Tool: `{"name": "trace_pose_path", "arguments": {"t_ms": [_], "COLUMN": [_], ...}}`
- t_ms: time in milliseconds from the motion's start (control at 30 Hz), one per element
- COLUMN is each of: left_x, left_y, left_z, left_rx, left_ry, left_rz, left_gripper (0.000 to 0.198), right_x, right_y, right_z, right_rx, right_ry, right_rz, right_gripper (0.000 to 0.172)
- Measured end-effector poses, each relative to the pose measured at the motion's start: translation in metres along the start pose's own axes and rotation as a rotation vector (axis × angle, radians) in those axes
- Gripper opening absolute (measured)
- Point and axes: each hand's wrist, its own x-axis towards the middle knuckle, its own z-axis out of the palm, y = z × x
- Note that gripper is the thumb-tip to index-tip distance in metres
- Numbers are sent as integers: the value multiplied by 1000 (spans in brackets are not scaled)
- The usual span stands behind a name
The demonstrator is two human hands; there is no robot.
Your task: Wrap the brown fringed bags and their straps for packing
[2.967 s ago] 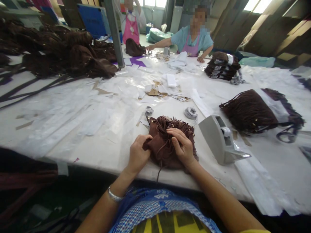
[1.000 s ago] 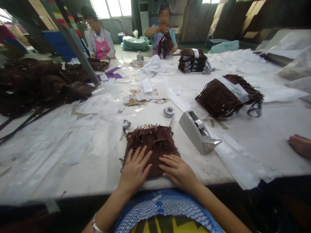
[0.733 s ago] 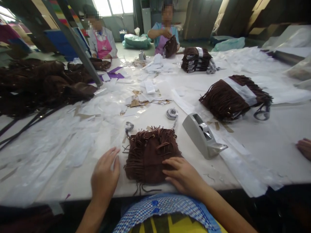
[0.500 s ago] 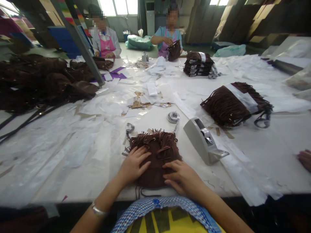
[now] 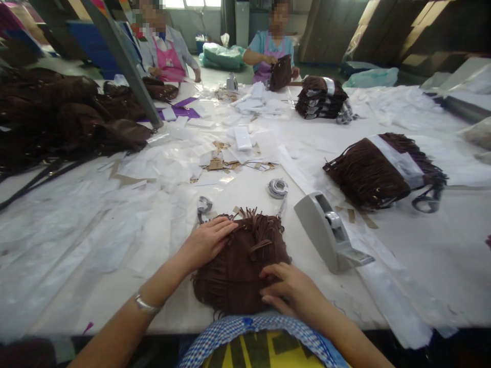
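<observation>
A dark brown fringed bag [image 5: 245, 271] lies flat on the white table in front of me, its fringe strands spread along the left side and top. My left hand [image 5: 209, 237] rests on the bag's upper left, fingers stretched out across its top edge. On the lower right of the bag is my right hand [image 5: 286, 289], fingers apart and slightly bent, with nothing seen between them. Two wrapped strap coils stick out past the bag's top, a left coil [image 5: 204, 205] and a right coil [image 5: 277, 188].
A grey tape dispenser [image 5: 326, 232] stands right of the bag. Beyond it lie a banded fringed bag [image 5: 378, 171] and a stack of banded bags [image 5: 320, 97]. Piled brown bags [image 5: 57, 112] and a metal post [image 5: 123, 61] are at left. Two people work across the table.
My left hand has moved up and left to the bag's top edge. Fringe on the bag's left side now lies spread outward. My right hand stays near the same spot.
</observation>
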Motion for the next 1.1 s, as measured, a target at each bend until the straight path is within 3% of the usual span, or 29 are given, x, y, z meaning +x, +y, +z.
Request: {"name": "trace_pose_path", "arguments": {"t_ms": [133, 200, 267, 333, 367, 433, 500, 567, 633, 700, 767, 833, 900, 967, 1033, 1100], "left_x": [-48, -63, -59, -41, -29, -10, -1, -1, -8, -14, -16, -17, -17, -18, -18, -17], "left_y": [-39, -39, -21, 10, 27, 57, 75, 80, 78, 75, 74, 74, 75, 75, 74, 73], "left_z": [-17, -31, -38, -30, -21, 6, 34, 54, 63, 61, 56, 51, 50, 51, 53, 55], "left_rx": [175, 315, 340, 148, 5, -206, -221, -189, -191, -223, -256, -284, -302, -312, -313, -320], "left_ry": [-44, 43, 208, 284, 252, 88, -24, -34, 66, 206, 281, 279, 242, 215, 209, 199], "left_rz": [-178, -382, -484, -369, -247, 5, 123, 166, 221, 281, 273, 214, 160, 126, 115, 137], "left_gripper": [29, 25, 26, 31, 31, 33, 39, 42, 38, 30, 21, 17, 14, 13, 13, 13], "right_x": [0, 3, 7, 7, 6, 3, 3, 12, 33, 61, 83, 88, 74, 48, 25, 17], "right_y": [4, 5, 5, 7, 7, 7, 3, -1, -3, 1, 13, 31, 47, 54, 47, 31], "right_z": [1, 3, 5, 4, 2, -8, -22, -34, -37, -31, -21, -17, -23, -37, -51, -58], "right_rx": [12, 4, -9, -4, 14, 74, 101, 46, -51, -143, -248, -343, -416, -494, -576, -580], "right_ry": [5, 4, -8, -24, -31, -64, -81, -25, 99, 167, 132, 81, 95, 184, 306, 410], "right_rz": [4, 8, 11, 16, 16, 5, 8, 25, -6, -130, -247, -260, -152, 59, 282, 351], "right_gripper": [10, 9, 9, 10, 10, 10, 12, 17, 21, 22, 24, 29, 31, 24, 19, 19]}}
